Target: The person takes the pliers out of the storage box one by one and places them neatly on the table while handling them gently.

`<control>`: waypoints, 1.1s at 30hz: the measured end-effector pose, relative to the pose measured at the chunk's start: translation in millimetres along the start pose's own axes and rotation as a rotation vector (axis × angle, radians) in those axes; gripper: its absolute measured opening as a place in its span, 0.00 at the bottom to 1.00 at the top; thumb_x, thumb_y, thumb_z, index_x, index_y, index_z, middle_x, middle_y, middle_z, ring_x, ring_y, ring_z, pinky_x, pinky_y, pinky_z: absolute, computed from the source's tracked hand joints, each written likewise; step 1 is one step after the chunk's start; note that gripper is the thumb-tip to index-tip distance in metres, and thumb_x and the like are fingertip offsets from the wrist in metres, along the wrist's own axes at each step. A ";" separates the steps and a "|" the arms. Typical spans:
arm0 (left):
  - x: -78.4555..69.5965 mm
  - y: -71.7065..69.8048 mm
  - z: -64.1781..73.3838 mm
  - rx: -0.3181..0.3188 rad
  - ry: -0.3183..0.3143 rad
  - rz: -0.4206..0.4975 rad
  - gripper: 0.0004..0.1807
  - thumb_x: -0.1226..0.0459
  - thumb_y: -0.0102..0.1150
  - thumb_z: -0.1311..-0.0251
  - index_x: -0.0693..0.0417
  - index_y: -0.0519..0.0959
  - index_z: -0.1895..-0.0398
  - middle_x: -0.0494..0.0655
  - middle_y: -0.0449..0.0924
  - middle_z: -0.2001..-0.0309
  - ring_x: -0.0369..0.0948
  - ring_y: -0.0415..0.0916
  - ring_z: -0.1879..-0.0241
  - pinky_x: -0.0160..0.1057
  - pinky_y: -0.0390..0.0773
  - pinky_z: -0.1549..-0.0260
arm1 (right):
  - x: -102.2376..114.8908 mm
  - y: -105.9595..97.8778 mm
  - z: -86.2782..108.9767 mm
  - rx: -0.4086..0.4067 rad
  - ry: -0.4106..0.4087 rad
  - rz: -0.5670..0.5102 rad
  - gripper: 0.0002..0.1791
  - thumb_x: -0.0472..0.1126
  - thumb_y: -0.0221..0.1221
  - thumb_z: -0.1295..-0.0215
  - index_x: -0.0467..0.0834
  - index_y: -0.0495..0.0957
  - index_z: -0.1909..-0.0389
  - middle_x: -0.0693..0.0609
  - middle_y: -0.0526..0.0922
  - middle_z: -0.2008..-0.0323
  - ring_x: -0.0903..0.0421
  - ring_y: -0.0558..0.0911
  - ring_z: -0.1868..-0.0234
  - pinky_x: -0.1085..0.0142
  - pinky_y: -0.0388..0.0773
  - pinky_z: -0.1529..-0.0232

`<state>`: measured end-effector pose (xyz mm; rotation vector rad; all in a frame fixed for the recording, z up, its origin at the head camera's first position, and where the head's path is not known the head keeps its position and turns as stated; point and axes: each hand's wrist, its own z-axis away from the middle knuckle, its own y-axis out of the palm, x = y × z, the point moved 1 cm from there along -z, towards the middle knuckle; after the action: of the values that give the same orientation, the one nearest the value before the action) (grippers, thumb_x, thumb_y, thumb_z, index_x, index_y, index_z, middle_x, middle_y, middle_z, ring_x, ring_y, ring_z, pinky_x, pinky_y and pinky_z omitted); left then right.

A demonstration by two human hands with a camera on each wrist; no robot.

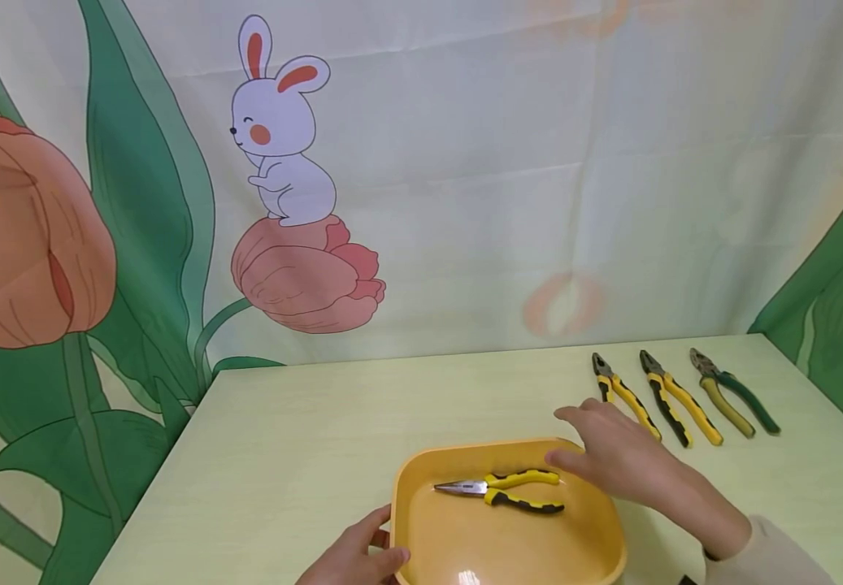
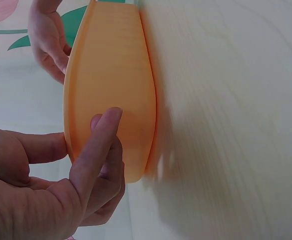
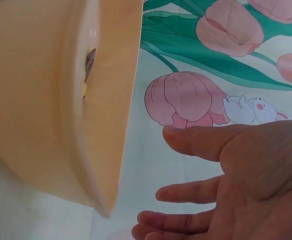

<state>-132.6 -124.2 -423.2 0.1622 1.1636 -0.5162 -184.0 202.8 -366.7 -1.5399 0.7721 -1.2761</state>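
A yellow plastic tray [image 1: 465, 544] with raised walls sits on the table. My left hand [image 1: 358, 552] grips its left wall, thumb over the rim and fingers against the outside, as the left wrist view shows. Inside the tray lie long-nose pliers [image 1: 494, 490] with yellow and black handles, jaws pointing left. Above the tray's far right corner hovers my right hand [image 1: 619, 451], its thumb and fingers spread and holding nothing. In the right wrist view that hand [image 3: 235, 175] is apart from the tray wall [image 3: 36, 100].
Right of the tray, three more tools lie in a row: yellow-black pliers [image 1: 636, 405], a second yellow-black pair [image 1: 673, 394] and green-handled pliers [image 1: 746, 398]. Behind the table [image 1: 282, 455] hangs a printed cloth [image 1: 450, 203] with a rabbit and tulips.
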 end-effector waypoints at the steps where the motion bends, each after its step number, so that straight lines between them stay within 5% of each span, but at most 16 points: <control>1: 0.0 0.2 -0.1 -0.003 -0.002 -0.001 0.36 0.69 0.55 0.32 0.69 0.52 0.26 0.56 0.71 0.57 0.41 0.81 0.70 0.41 0.85 0.66 | 1.1 0.2 0.7 0.001 -0.004 0.004 0.35 0.59 0.64 0.39 0.40 0.75 0.38 0.41 0.79 0.46 0.47 0.78 0.49 0.52 0.79 0.55; 17: -1.2 1.3 -0.6 -0.018 -0.019 -0.024 0.35 0.69 0.55 0.32 0.69 0.52 0.27 0.56 0.71 0.57 0.41 0.81 0.70 0.41 0.85 0.66 | 15.2 6.9 8.0 0.015 -0.074 -0.023 0.32 0.54 0.66 0.40 0.40 0.76 0.39 0.44 0.78 0.44 0.47 0.77 0.47 0.50 0.79 0.49; 33: -1.2 2.5 -2.0 -0.039 -0.018 -0.053 0.35 0.70 0.55 0.32 0.68 0.54 0.27 0.57 0.73 0.57 0.41 0.80 0.71 0.41 0.85 0.66 | 29.3 21.9 5.5 0.104 -0.045 -0.048 0.31 0.52 0.69 0.42 0.43 0.77 0.40 0.47 0.79 0.46 0.49 0.76 0.45 0.51 0.78 0.48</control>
<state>-133.5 -120.9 -423.3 0.0930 1.1618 -0.5403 -169.1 170.4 -376.6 -1.5061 0.6341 -1.2917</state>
